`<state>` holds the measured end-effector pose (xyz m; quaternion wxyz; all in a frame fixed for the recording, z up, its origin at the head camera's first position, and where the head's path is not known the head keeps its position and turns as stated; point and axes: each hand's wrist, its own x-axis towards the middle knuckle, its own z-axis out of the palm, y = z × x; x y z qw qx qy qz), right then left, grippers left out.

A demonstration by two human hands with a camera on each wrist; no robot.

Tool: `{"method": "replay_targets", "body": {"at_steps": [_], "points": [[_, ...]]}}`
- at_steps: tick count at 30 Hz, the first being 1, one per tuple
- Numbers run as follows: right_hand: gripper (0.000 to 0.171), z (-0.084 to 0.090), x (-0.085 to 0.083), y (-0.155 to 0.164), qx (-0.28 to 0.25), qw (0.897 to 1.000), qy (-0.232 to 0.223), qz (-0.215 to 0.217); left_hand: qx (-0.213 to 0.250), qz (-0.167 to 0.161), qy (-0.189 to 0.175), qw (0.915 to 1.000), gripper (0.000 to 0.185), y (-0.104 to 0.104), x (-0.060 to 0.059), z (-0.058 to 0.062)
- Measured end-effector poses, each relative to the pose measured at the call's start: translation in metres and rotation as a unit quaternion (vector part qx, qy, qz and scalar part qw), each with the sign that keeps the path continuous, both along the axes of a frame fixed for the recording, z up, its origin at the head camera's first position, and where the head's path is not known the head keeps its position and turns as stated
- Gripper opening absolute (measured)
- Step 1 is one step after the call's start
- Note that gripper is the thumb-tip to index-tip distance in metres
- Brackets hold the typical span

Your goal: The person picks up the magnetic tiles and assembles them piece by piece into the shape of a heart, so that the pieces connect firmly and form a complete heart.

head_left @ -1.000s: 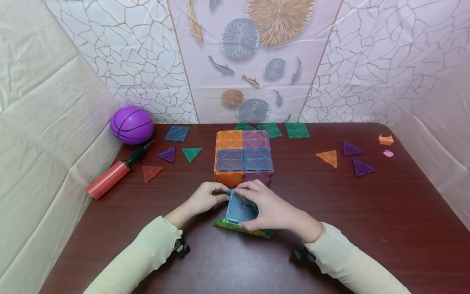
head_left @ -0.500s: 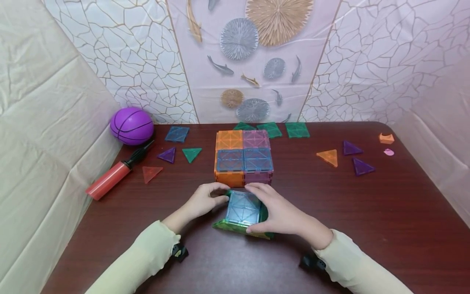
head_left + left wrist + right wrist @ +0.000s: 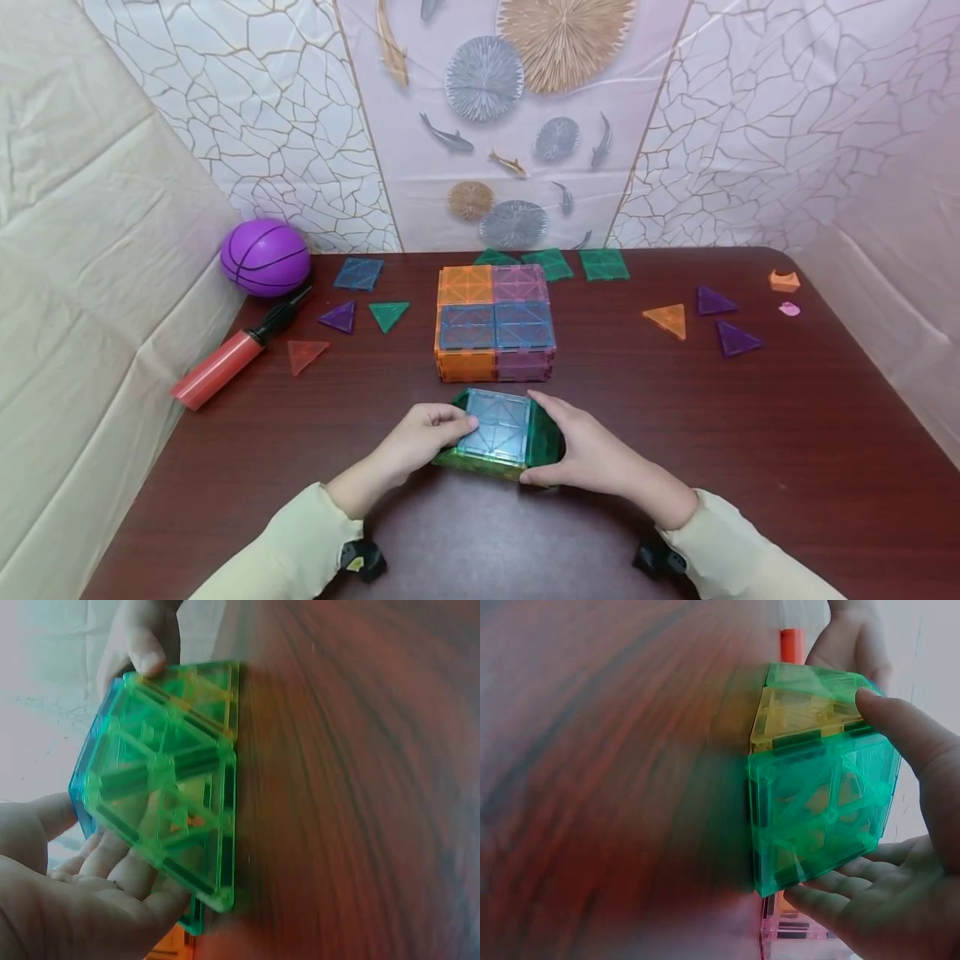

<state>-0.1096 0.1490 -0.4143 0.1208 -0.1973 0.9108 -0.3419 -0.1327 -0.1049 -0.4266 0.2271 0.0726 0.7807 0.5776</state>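
The small tile box now has its pale blue square lid lying flat on top, where a second ago that tile stood tilted up between my hands. It sits on the dark table, just in front of the larger orange and purple tile block. My left hand and right hand cup its green sides, fingers curled round. I judge the box closed.

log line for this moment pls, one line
left hand: grips tile box left side | right hand: grips tile box right side | tile box: on table, blue top | big tile block: behind, apart
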Motion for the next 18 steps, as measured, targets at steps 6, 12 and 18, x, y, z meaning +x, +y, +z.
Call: {"method": "replay_targets", "body": {"at_steps": [6,12,18], "points": [[0.100,-0.001,-0.003,0.012,-0.004,1.000,0.002,0.009,0.041,-0.009,-0.016,0.9990,0.025,0.011,0.005,0.001],[0.097,-0.001,-0.008,0.029,-0.009,1.000,0.006,0.022,0.042,-0.029,-0.019,0.9985,0.027,0.022,0.004,0.001],[0.098,-0.001,-0.009,0.036,-0.015,0.999,-0.002,0.032,0.000,-0.061,0.037,0.9975,0.030,0.008,-0.004,0.015]]}}
